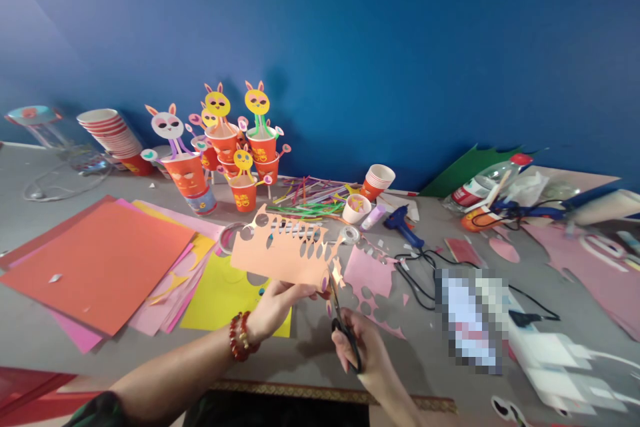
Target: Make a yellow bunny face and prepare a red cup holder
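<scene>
My left hand [280, 307], with beaded bracelets on its wrist, grips the lower right edge of a sheet of light orange paper [280, 257]. Along its top edge the sheet is cut into ragged notches. In my right hand [363, 343] is a pair of black-handled scissors [345, 330], whose blades point up at the right end of the sheet. A small purple oval [325, 279] shows on the paper near the blades. Whether the blades are parted is hard to make out. Beneath the sheet lies yellow paper [215, 297].
Stacked coloured paper [105, 267] lies at the left. Behind it stand paper-cup rabbit figures [185, 173] and stacked cups [113, 137]. Coloured pipe cleaners [315, 200], a blue glue gun [403, 225] and pink scraps [370, 273] lie beyond my hands. A white power strip [540, 347] is at the right.
</scene>
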{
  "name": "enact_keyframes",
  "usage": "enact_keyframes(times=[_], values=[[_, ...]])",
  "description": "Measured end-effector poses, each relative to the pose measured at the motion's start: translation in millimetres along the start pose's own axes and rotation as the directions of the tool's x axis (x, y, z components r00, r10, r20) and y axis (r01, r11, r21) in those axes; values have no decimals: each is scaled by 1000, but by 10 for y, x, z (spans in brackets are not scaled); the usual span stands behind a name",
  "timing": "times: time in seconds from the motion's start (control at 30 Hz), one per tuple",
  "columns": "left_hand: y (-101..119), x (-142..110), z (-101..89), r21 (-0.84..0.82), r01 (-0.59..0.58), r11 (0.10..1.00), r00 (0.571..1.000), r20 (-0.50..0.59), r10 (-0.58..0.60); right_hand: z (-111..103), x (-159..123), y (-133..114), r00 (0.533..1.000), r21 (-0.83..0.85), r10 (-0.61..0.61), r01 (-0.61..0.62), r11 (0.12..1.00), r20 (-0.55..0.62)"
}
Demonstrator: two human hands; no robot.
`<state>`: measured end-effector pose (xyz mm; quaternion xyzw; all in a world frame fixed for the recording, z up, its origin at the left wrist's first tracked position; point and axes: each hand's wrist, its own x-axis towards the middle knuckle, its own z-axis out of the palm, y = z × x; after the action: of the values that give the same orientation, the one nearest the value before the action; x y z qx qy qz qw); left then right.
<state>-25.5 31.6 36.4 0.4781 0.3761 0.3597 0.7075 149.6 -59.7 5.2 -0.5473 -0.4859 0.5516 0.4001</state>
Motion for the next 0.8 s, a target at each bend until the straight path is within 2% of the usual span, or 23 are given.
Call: enact_keyframes(times=[0.1, 0.27, 0.43, 0.8], values=[[51, 1, 13, -1, 6, 1000, 1000, 22, -6, -7, 1, -2, 999, 4, 32, -32, 999, -16], [18, 16, -6, -24, -3, 1000, 999, 40, 4, -21, 0, -54, 999, -18, 53, -53, 998, -13], [27, 27, -16, -65, -18, 998, 996, 88, 23, -83, -14, -102, 999, -84, 42, -42, 996, -6], [15, 46, -34, -84, -40, 996, 992, 113, 49, -238, -29, 22, 999, -84, 43, -43, 996, -3]])
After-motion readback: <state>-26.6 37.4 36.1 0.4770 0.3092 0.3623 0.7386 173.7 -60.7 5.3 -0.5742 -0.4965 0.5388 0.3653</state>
